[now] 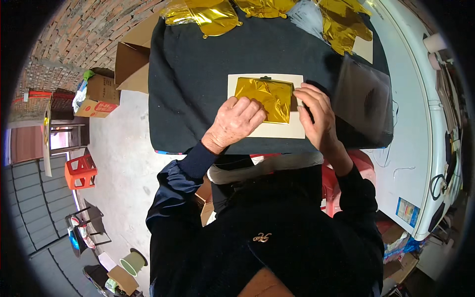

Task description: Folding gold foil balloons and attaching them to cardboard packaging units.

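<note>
A folded gold foil balloon [277, 99] lies on a white card [292, 131] near the front of the black-covered table. A small dark clip-like piece [265, 77] shows at the foil's far edge. My left hand [236, 121] is closed, its curled fingers pressing on the foil's near left part; the fingertips are partly hidden. Beside the foil's right edge is my right hand [318, 113], fingers bent and thumb apart from them. A pale band [300, 102] wraps one of its fingers. I see nothing gripped in that hand.
More gold foil balloons [217, 17] lie along the table's far edge, some at the far right [341, 24] with clear plastic bags [307, 19]. A clear plastic box-like sheet [363, 96] stands at the right. Cardboard boxes [99, 96] and a red stool [80, 172] are on the left.
</note>
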Demonstrator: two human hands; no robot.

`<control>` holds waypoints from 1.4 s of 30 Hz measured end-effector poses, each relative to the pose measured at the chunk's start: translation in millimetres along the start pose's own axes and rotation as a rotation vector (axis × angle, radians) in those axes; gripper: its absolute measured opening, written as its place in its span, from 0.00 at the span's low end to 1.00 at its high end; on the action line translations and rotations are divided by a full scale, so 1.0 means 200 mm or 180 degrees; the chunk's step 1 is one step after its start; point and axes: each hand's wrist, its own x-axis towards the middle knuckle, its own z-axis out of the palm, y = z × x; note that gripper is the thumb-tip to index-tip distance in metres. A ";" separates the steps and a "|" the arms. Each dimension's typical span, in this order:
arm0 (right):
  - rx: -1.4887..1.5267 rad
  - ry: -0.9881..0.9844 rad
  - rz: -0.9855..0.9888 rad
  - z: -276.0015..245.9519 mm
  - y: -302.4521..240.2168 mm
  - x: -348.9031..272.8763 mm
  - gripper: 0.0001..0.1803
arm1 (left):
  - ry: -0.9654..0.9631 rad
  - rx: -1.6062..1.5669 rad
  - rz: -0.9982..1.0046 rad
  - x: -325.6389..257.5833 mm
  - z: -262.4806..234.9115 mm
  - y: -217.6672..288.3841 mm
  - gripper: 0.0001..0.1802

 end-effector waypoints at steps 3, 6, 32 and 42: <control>-0.0193 -0.0207 -0.0132 0.00 -0.01 -0.03 0.25 | -0.0166 -0.0099 -0.0002 -0.02 0.02 0.02 0.09; -0.0314 -0.0005 0.0086 0.03 0.02 -0.06 0.25 | -0.0169 -0.0159 -0.0098 -0.04 0.03 0.02 0.10; -0.0887 -0.0638 -0.0201 0.05 0.11 -0.07 0.22 | -0.0671 -0.0695 -0.0536 -0.03 0.10 0.09 0.07; -0.0728 -0.0878 -0.0175 0.02 0.09 -0.05 0.20 | -0.0862 -0.0725 -0.0627 -0.04 0.09 0.13 0.28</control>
